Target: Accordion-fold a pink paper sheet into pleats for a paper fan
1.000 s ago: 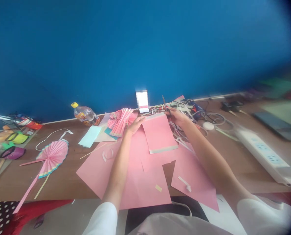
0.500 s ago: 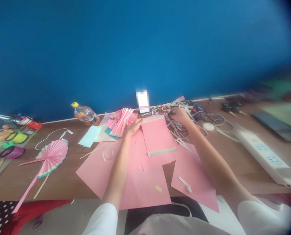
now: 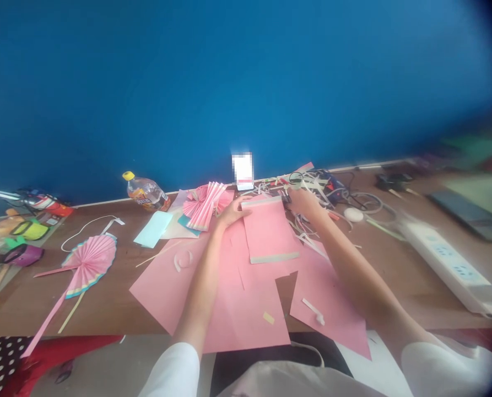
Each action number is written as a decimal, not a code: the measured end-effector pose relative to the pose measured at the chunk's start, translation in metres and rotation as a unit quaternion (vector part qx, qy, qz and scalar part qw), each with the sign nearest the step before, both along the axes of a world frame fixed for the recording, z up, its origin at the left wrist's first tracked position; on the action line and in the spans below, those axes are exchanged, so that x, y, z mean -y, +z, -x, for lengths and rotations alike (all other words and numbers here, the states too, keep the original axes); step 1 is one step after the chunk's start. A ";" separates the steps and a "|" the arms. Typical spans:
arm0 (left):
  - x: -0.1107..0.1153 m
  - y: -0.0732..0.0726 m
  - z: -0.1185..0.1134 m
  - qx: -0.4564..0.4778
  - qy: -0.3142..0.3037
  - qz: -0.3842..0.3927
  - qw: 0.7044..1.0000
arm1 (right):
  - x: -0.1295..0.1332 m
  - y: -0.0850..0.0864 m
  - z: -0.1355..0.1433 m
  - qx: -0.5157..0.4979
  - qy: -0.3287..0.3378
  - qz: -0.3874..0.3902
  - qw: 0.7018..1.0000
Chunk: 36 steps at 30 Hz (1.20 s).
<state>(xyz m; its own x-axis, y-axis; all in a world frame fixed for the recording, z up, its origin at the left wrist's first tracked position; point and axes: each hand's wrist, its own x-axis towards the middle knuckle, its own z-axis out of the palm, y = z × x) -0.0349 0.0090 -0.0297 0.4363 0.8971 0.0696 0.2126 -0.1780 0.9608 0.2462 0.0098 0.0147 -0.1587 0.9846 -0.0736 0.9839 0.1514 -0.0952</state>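
Note:
A pink paper rectangle [image 3: 269,231] with pale strips along its top and bottom edges lies on larger pink sheets [image 3: 246,325]. At its upper left corner my left hand [image 3: 230,214] holds the edge, thumb on the paper. My right hand [image 3: 302,202] is closed around a small dark tool beside the upper right corner; its kind is too blurred to tell. Just beyond that hand spreads a tangle of pale paper strips [image 3: 315,182]. A pleated pink paper piece [image 3: 204,204] rests left of my left hand.
A pink paper fan [image 3: 91,262] lies at the left. Behind stand a yellow-capped bottle [image 3: 146,193] and a bright phone-like screen [image 3: 243,171] against the blue wall [image 3: 229,82]. On the right are a white power strip [image 3: 448,262], cables and a white round object [image 3: 353,214].
My right hand has come slightly down, nearer the paper rectangle's upper right corner. My left hand's thumb and fingers have shifted at the upper left corner. The paper has barely moved.

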 end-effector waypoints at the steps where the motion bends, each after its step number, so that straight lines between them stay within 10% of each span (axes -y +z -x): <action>1: 0.000 -0.001 -0.002 0.008 0.010 0.011 1.000 | 0.000 0.000 0.000 0.007 0.002 0.000 1.000; 13: -0.004 -0.013 -0.022 0.070 0.116 0.033 0.990 | 0.003 0.014 0.011 -0.237 -0.111 -0.238 0.936; 25: 0.004 0.000 -0.018 0.042 0.017 0.032 0.998 | 0.011 -0.011 0.053 -0.332 0.208 -0.144 0.909; 36: 0.009 -0.002 -0.041 -0.025 0.004 -0.040 0.999 | 0.004 -0.021 0.052 -0.346 0.219 -0.141 0.901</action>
